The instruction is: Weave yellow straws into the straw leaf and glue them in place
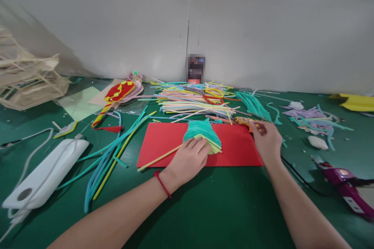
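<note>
Red card lies across the middle of the green desk in the head view, long axis running left to right, in line with the desk's far edge along the wall. At the card's centre sits a teal panel, with yellow strips over its near half, their chevron pointing to the desk's far edge. And look at the long yellow strip: its axis slants from under the left hand out to the card's near left corner!

The left hand is laid out nearly flat, fingers extended and close together, pressing on the yellow strips with nothing visibly pinched. Over at the card's right edge, the right hand has its fingers curled at the orange tool; whether they really grip it, I can't tell.

Good pressing here, I'd say, wants light, even fingertips: firm enough to keep each strip snug against its neighbour and the chevron's peak centred, gentle enough not to flatten the fuzz.
</note>
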{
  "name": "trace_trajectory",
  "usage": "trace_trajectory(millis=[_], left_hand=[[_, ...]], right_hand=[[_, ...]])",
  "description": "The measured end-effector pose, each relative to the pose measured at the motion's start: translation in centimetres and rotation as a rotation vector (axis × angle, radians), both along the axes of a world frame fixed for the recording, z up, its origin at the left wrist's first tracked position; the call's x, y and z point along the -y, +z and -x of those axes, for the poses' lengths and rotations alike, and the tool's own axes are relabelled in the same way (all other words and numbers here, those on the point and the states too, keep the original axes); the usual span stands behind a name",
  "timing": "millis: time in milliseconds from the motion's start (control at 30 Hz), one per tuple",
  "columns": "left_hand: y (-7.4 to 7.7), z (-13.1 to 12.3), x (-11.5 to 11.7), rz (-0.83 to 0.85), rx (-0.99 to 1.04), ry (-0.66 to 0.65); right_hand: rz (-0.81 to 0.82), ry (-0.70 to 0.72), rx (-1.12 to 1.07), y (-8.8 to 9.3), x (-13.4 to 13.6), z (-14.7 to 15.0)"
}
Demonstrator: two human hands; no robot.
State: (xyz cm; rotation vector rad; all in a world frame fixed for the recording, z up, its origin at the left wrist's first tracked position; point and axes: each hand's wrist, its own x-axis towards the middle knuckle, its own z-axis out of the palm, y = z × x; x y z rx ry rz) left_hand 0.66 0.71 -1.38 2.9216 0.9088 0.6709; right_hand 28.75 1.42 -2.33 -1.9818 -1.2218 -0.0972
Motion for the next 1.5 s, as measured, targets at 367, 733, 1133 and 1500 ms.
trace_trajectory(millis=[367, 733, 1133, 1500], left_hand=[[-0.5, 0.2, -0.6, 0.053, 0.025, 0.084], [-0.4, 0.2, -0.6, 0.092, -0.005, 0.09], [-0.2, 0.1, -0.5, 0.104, -0.028, 0.096], [-0.2, 0.1, -0.4, 0.093, -0.02, 0.098]], right_hand=[[0.274, -0.119, -0.063, -2.1, -0.3, -4.3], [0.305, -0.116, 0.017, -1.8, 0.1, -2.5], [0.259, -0.248, -0.097, -0.5, 0.4, -1.5], [0.155, -0.152, -0.135, 1.5, 0.6, 1.7]])
